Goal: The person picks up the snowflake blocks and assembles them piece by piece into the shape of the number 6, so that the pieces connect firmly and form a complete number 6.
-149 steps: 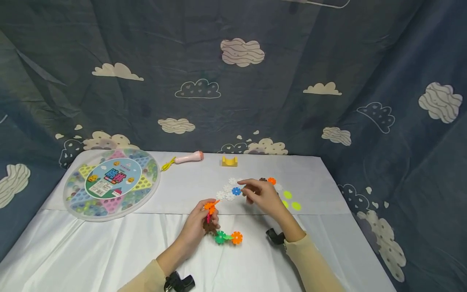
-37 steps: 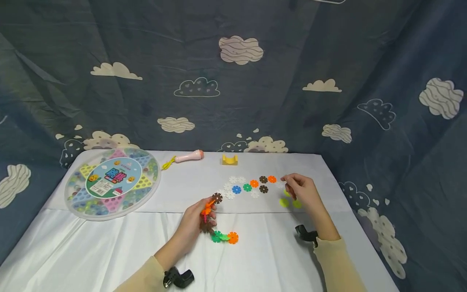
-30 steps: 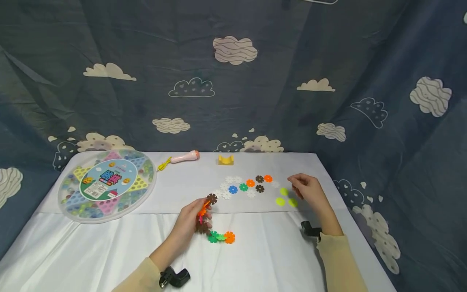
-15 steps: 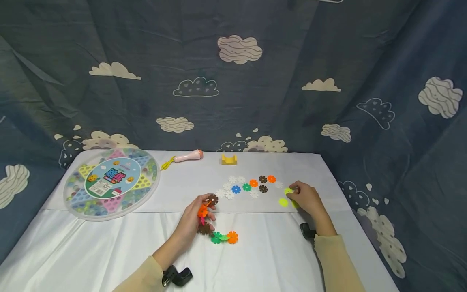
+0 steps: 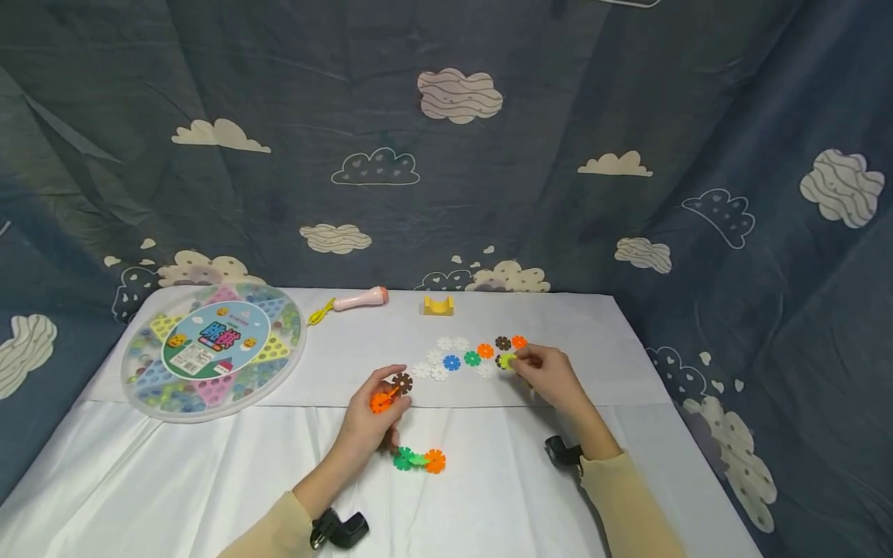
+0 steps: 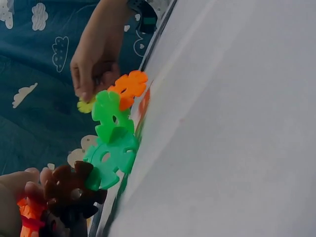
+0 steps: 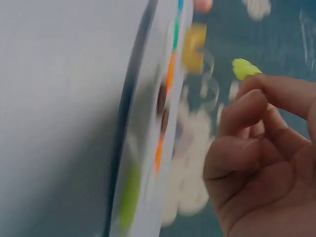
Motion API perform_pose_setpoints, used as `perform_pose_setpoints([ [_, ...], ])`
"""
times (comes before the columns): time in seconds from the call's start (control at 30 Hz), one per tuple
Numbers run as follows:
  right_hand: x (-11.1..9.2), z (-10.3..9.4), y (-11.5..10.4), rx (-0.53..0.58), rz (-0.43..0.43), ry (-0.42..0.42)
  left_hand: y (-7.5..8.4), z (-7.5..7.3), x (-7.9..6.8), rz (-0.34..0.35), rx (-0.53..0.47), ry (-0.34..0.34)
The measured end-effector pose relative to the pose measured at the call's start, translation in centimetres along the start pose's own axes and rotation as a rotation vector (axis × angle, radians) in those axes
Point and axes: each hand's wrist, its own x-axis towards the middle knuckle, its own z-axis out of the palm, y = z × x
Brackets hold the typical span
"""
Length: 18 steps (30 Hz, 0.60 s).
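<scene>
My left hand (image 5: 364,418) grips a curved chain of interlocking snowflake discs (image 5: 404,459). A brown disc (image 5: 401,383) stands at the chain's upper end, joined to an orange disc (image 5: 380,401). Another brown disc (image 6: 68,187), a green disc (image 6: 111,158), a light green disc (image 6: 109,116) and an end orange disc (image 6: 131,89) show in the left wrist view. To the right, my right hand (image 5: 554,381) pinches a yellow-green disc (image 5: 506,361) between thumb and fingertips, raised above the table. The middle of the chain is hidden by the left hand in the head view.
Loose white discs (image 5: 434,364), a blue disc (image 5: 452,363), a green disc (image 5: 472,358) and several others lie mid-table. Behind them sit a yellow holder (image 5: 438,308) and a pink microphone-shaped thing (image 5: 360,299). A round marble board game (image 5: 217,353) lies left.
The right hand has picked up a yellow-green disc from the right and moved it left toward the chain. The left hand has turned the chain; a brown disc was added to it since the earliest frame.
</scene>
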Motion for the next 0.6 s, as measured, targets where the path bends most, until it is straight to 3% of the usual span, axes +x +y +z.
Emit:
perform_pose_setpoints([
  [0.2,-1.5,3.2,-3.6,0.191,-0.02,-0.115,0.3,0.0,-0.2,0.003,0.005,0.002],
  [0.33,-2.1,4.6,-5.1,0.255,-0.059,-0.167,0.4,0.2,-0.3,-0.004,0.014,-0.004],
  [0.47,-2.3,5.9,-6.3,0.242,-0.142,-0.186,0.4,0.4,-0.4,-0.018,0.012,-0.013],
  [0.6,-2.6,7.1,-7.0,0.137,-0.298,-0.164,0.3,0.4,-0.4,-0.025,0.001,-0.028],
])
